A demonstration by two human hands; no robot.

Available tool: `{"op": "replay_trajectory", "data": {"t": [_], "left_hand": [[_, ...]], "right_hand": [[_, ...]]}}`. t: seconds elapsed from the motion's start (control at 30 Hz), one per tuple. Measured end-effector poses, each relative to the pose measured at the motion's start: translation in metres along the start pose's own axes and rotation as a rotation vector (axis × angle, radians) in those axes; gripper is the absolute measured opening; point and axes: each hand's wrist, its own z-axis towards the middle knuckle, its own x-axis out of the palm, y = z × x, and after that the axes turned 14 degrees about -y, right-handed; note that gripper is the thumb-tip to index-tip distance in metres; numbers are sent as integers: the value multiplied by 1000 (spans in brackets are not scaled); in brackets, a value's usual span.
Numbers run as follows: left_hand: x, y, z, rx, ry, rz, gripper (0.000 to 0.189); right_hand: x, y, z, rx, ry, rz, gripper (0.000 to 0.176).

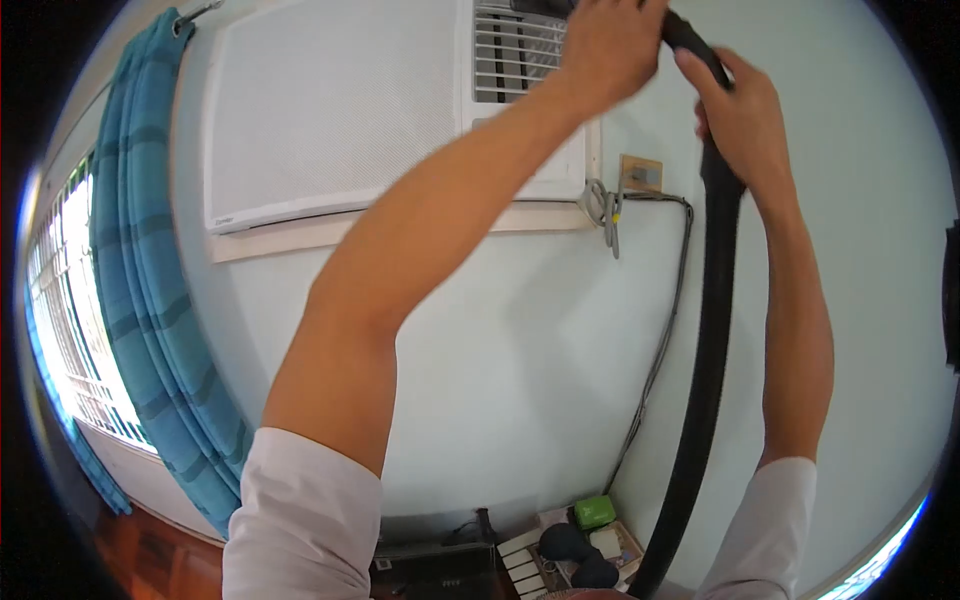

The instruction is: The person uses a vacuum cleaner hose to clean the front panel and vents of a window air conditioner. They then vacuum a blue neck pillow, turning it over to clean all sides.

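Both arms reach up in front of a white wall air conditioner (335, 110). My left hand (615, 50) is closed round the upper end of a black vacuum-like hose (715, 300), beside the unit's louvred vent (510, 50); its fingertips are cut off by the top edge. My right hand (740, 115) grips the same hose lower down, at its curved handle part. From there the ribbed hose hangs down to the bottom of the view. A black end piece (540, 6) shows at the top of the vent, partly hidden.
Blue curtains (155, 270) hang at a bright barred window (75, 310) on the left. A wall outlet (641, 174) with a coiled grey cord (603, 210) sits beneath the unit. Low down are a black case-like object (440, 572), a green item (594, 512) and a tray (628, 550) of small things.
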Motion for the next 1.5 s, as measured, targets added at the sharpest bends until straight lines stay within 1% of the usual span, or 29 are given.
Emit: {"op": "replay_trajectory", "data": {"t": [0.03, 0.07, 0.1, 0.13, 0.17, 0.2, 0.27, 0.33, 0.4, 0.47, 0.5, 0.63, 0.7, 0.73, 0.8, 0.83, 0.87, 1.03, 1.13, 1.2, 1.23, 1.3, 1.33, 1.43, 1.47, 1.5], "left_hand": [[2, 17, 12, 1, 6, 19, 27], [2, 35, 23, 6, 11, 38, 26], [2, 54, 33, -34, 57, 68, 26], [1, 70, 43, -71, 103, 98, 26], [-4, 84, 50, -56, 93, 97, 26], [-9, 96, 53, -70, 102, 59, 28], [-15, 125, 53, -72, 108, 25, 29], [-17, 151, 51, 2, 145, 43, 33], [-19, 164, 51, -10, 164, 43, 33], [-19, 174, 49, -85, 229, 66, 34], [-19, 178, 47, -85, 229, 67, 34], [-13, 188, 39, -115, 237, 56, 34], [-7, 189, 36, -115, 233, 50, 34], [-1, 191, 36, -105, 221, 42, 34], [10, 189, 37, -91, 200, 30, 35], [16, 187, 38, -119, 236, 21, 35], [22, 185, 37, -147, 273, 10, 36], [51, 178, 28, -141, 260, -26, 36], [63, 171, 26, -103, 236, -75, 36], [72, 167, 24, -143, 255, -84, 37], [78, 166, 22, -140, 258, -86, 37], [83, 163, 21, -54, 216, -146, 37], [85, 161, 21, -54, 216, -137, 37], [96, 152, 17, -126, 263, -139, 42], [99, 150, 16, -127, 263, -138, 42], [105, 149, 12, -83, 227, -137, 43]], "right_hand": [[13, 3, 20, -13, 3, -62, 49], [17, 28, 31, 30, 26, -44, 47], [21, 54, 41, 73, 48, -26, 44], [36, 54, 56, 29, 18, -24, 44], [55, 50, 74, -16, -15, -21, 43], [66, 48, 89, -170, -17, -128, 44], [92, 51, 101, -231, -56, -157, 43], [107, 58, 102, -219, -56, -142, 43], [116, 66, 107, -207, -49, -134, 43], [125, 70, 107, -130, 30, -110, 42], [132, 67, 108, -163, -7, -124, 42], [144, 63, 111, -194, -40, -153, 43], [135, 66, 113, -109, 61, -153, 44], [136, 62, 114, -111, 63, -155, 44], [135, 53, 120, -158, 17, -186, 45], [135, 49, 121, -162, 10, -192, 45], [134, 44, 123, -154, 5, -207, 45], [125, 24, 124, -123, -3, -223, 44], [119, 13, 126, -100, 2, -243, 45], [117, 4, 125, -116, -29, -258, 45], [116, -1, 124, -113, -31, -258, 45], [114, -8, 122, -100, -67, -262, 46], [112, -11, 121, -104, -65, -254, 46], [107, -18, 117, -86, -46, -241, 45], [105, -19, 114, -44, -37, -235, 45], [104, -23, 113, 1, -26, -233, 44]]}}
